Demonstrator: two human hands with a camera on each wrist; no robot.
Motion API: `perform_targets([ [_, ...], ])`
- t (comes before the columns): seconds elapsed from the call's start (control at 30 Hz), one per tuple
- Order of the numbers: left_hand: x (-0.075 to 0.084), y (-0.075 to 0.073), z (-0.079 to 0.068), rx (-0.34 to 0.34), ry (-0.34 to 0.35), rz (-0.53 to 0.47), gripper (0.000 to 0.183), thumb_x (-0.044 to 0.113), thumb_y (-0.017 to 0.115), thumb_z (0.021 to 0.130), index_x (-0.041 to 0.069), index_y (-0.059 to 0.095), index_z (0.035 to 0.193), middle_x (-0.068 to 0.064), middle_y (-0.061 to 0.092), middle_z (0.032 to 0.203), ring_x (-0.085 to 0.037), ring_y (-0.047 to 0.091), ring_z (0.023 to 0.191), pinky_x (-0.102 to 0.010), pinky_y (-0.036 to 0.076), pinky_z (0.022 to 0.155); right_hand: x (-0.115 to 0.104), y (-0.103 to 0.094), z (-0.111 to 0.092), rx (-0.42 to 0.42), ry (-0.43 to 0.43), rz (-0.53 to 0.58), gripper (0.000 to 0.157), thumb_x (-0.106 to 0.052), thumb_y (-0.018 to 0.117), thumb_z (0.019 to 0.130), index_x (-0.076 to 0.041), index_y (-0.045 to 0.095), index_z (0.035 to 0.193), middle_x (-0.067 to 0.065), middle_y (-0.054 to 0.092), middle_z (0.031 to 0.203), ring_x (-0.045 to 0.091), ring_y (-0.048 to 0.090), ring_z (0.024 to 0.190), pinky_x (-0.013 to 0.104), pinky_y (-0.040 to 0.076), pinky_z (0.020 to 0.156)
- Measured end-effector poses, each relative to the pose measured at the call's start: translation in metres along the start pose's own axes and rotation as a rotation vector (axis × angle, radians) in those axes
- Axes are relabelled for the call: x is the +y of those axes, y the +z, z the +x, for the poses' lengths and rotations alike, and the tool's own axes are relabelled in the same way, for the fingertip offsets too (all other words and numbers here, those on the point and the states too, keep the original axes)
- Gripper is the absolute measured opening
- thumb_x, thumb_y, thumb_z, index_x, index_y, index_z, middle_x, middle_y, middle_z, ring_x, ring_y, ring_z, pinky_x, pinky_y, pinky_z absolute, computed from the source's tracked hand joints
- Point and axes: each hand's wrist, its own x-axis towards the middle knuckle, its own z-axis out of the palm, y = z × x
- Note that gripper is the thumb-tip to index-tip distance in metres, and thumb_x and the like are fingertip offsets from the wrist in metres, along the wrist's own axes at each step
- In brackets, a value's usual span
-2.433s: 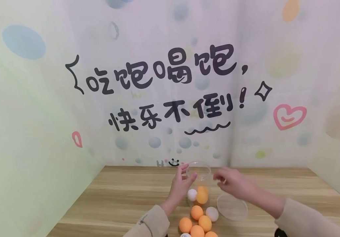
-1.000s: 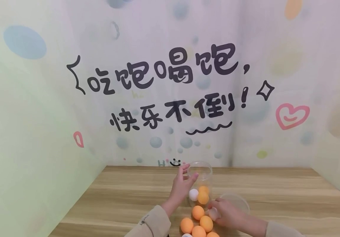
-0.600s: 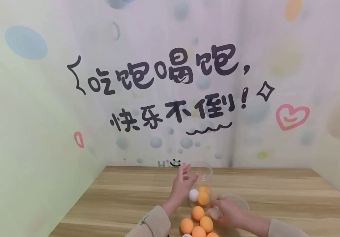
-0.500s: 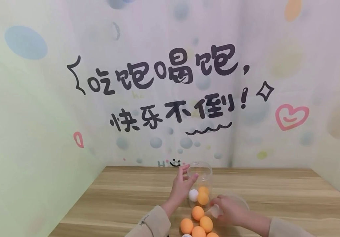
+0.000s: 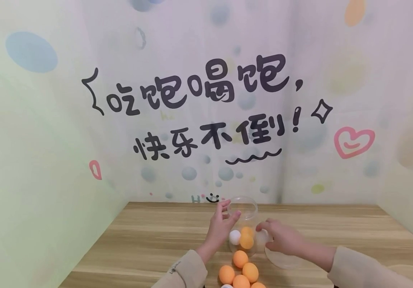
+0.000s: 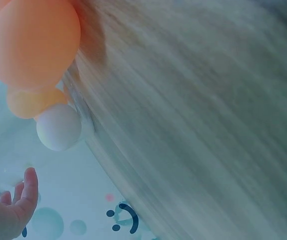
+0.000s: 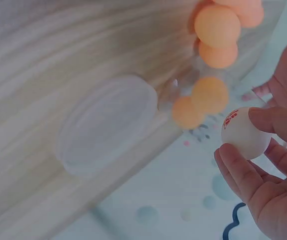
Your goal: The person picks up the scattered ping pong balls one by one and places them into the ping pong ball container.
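Observation:
My left hand (image 5: 221,227) grips a clear plastic jar (image 5: 250,219) near its rim, thumb on the near side. The jar stands upright on the table without its lid. Through its wall show a white ball (image 5: 234,237) and two orange ping-pong balls (image 5: 247,241) low inside. Right of the jar, my right hand (image 5: 285,239) pinches a white ping-pong ball (image 7: 242,134) with red print between thumb and fingers, raised off the table in the right wrist view. In the left wrist view only some fingers (image 6: 28,192) of the left hand show.
Several orange ping-pong balls (image 5: 250,272) lie loose in front of the jar, with a printed white ball (image 5: 227,286) cut off at the bottom edge. A round clear lid (image 7: 108,125) lies on the wooden table (image 5: 149,248), right of the jar. A printed curtain (image 5: 206,100) hangs behind.
My right hand came down to the white ball in front of the jar, took it in its fingers and has lifted it beside the jar. The left hand stays on the jar.

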Motion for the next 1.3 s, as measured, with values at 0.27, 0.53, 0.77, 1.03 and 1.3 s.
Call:
perform_targets([
  [0.27, -0.001, 0.0, 0.0, -0.005, 0.007, 0.003, 0.051, 0.036, 0.06, 0.087, 0.011, 0.043, 0.128, -0.02, 0.047, 0.126, -0.028, 0.054, 0.101, -0.038, 0.05, 0.077, -0.004, -0.03, 0.014, 0.044, -0.032, -0.069, 0.031, 0.003, 0.072, 0.066, 0.002, 0.061, 0.096, 0.01, 0.063, 0.086, 0.01, 0.049, 0.063, 0.024, 0.045, 0.056],
  [0.53, 0.0, -0.001, 0.001, -0.007, 0.001, 0.006, 0.05, 0.036, 0.06, 0.087, 0.012, 0.043, 0.128, -0.018, 0.048, 0.126, -0.028, 0.054, 0.102, -0.039, 0.049, 0.078, -0.01, -0.053, 0.028, 0.052, 0.069, -0.14, 0.031, 0.001, 0.071, 0.068, -0.001, 0.062, 0.097, 0.007, 0.061, 0.084, 0.014, 0.049, 0.066, 0.029, 0.046, 0.061],
  [0.77, 0.001, -0.001, 0.0, -0.009, -0.003, -0.006, 0.049, 0.035, 0.06, 0.087, 0.013, 0.043, 0.127, -0.018, 0.048, 0.126, -0.028, 0.053, 0.102, -0.04, 0.049, 0.078, -0.014, -0.066, 0.044, 0.076, 0.117, -0.082, 0.031, 0.001, 0.068, 0.071, 0.0, 0.061, 0.101, 0.011, 0.061, 0.087, 0.016, 0.048, 0.067, 0.03, 0.046, 0.063],
  [1.03, 0.0, 0.0, -0.001, -0.008, -0.018, -0.015, 0.053, 0.042, 0.061, 0.085, 0.015, 0.043, 0.127, -0.015, 0.049, 0.124, -0.025, 0.054, 0.1, -0.038, 0.049, 0.078, -0.012, -0.061, 0.059, 0.056, 0.16, -0.058, 0.033, -0.001, 0.067, 0.073, 0.0, 0.061, 0.105, 0.011, 0.062, 0.091, 0.017, 0.05, 0.069, 0.031, 0.047, 0.066],
  [1.3, 0.005, -0.001, 0.0, -0.016, -0.038, -0.024, 0.05, 0.036, 0.06, 0.087, 0.014, 0.042, 0.129, -0.015, 0.049, 0.125, -0.025, 0.053, 0.1, -0.037, 0.05, 0.077, -0.016, -0.054, 0.07, 0.047, 0.184, -0.072, 0.031, -0.001, 0.069, 0.074, -0.002, 0.062, 0.104, 0.013, 0.063, 0.096, 0.026, 0.057, 0.084, 0.04, 0.05, 0.077],
])
